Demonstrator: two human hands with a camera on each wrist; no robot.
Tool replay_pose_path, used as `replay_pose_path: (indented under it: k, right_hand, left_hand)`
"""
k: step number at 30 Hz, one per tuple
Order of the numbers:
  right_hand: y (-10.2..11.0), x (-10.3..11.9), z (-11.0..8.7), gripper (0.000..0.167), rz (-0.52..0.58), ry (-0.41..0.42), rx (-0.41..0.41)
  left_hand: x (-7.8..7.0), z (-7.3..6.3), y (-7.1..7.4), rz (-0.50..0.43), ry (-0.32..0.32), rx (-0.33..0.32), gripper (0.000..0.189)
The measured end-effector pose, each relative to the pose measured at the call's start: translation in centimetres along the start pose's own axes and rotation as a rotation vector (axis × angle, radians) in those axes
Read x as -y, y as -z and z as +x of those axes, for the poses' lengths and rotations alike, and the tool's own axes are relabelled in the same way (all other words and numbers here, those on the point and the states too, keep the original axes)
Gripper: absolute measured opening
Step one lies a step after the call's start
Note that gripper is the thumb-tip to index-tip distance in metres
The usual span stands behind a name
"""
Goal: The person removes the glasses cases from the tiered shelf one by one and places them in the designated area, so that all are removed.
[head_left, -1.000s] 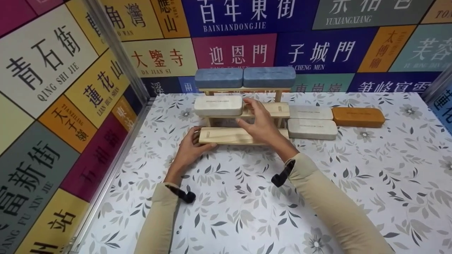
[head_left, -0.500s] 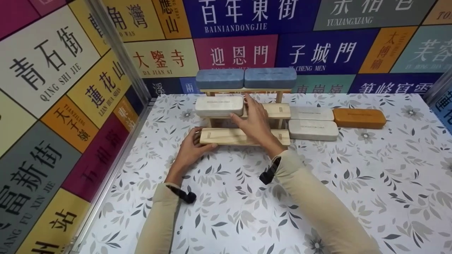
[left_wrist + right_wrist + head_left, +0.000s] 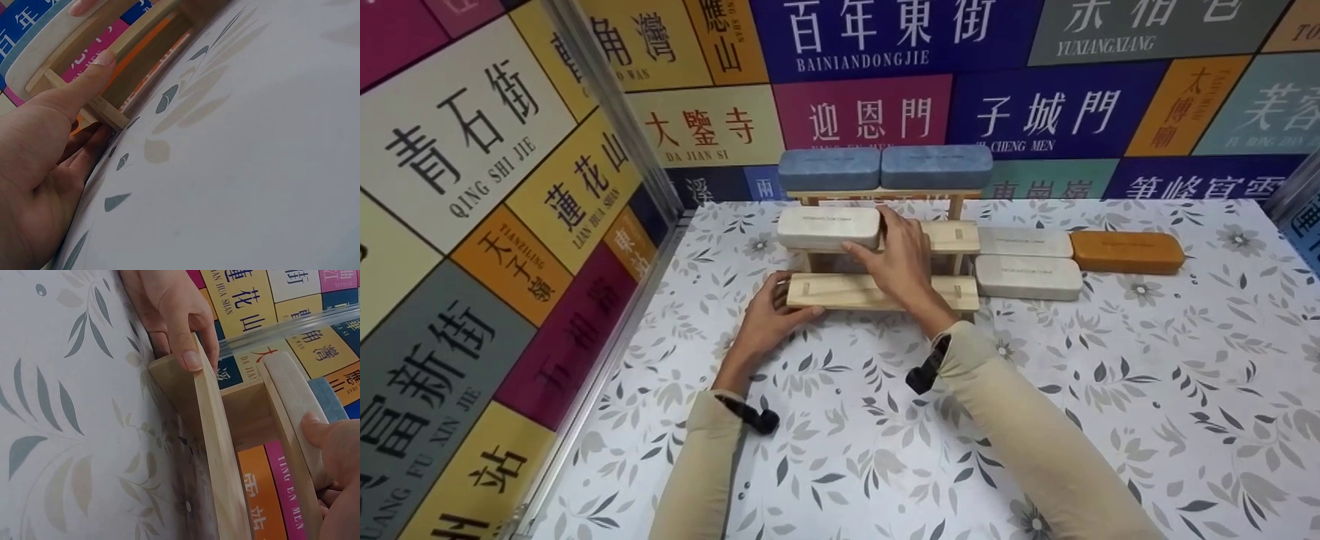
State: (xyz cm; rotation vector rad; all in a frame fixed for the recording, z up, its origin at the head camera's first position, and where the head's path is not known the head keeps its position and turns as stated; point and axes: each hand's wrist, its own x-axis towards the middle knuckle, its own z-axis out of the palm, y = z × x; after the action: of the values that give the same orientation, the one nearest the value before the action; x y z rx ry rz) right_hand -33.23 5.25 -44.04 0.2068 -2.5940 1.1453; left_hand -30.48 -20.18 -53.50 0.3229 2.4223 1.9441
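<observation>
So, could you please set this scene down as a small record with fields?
Rack: pale wooden, three tiers, on a white floral tabletop
Top tier: two blue rounded oblong cases, side by side
Middle tier: one cream rounded oblong case, left side
Left grip: holds the bottom tier's left end
Right grip: holds the cream case's right end
Right of rack: two pale rounded cases, one behind the other; orange rounded case beside the rear one
</observation>
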Motion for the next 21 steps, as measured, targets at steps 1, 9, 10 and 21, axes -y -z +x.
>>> replay_pose_path:
  k: [1,9,10,21]
  right_hand:
    - [0.0,0.0,0.0,0.09,0.003,0.003,-0.004]
    - [0.3,-0.2,-0.6,0.084,0.066,0.014,-0.038]
    - [0.4,-0.3,-0.6,0.082,0.087,0.017,-0.045]
    - [2.1,-1.5,-1.9,0.073,0.304,0.048,-0.156]
  left_hand:
    - [0.0,0.0,0.0,0.0,0.002,-0.001,0.09]
    - [-0.1,-0.1,-0.1,-0.003,0.009,0.0,0.096]
    - [-0.1,-0.2,-0.1,-0.001,0.007,0.007,0.096]
    - [0.0,-0.2,0.2,-0.003,0.004,0.027,0.097]
